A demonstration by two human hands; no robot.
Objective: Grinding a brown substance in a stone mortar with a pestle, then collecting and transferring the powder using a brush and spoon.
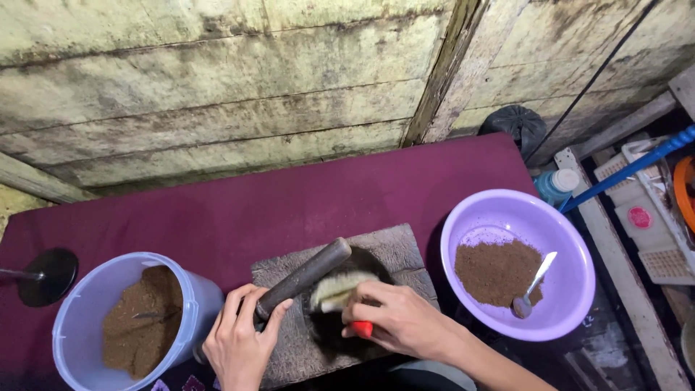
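My left hand (237, 340) grips the lower end of a dark cylindrical pestle (308, 275) that lies slanted across a grey stone grinding block (394, 250). My right hand (394, 318) holds a small brush with a red handle (362, 329) and pale bristles (334, 289), pressed into the block's dark hollow beside the pestle. The block rests on a maroon cloth (239, 210).
A pale blue bucket (79, 318) of brown powder stands at the left, a lilac basin (572, 275) with brown powder and a spoon (532, 288) at the right. A black round stand (47, 275) sits far left. Weathered planks (217, 87) rise behind; crates and a bottle (556, 185) lie right.
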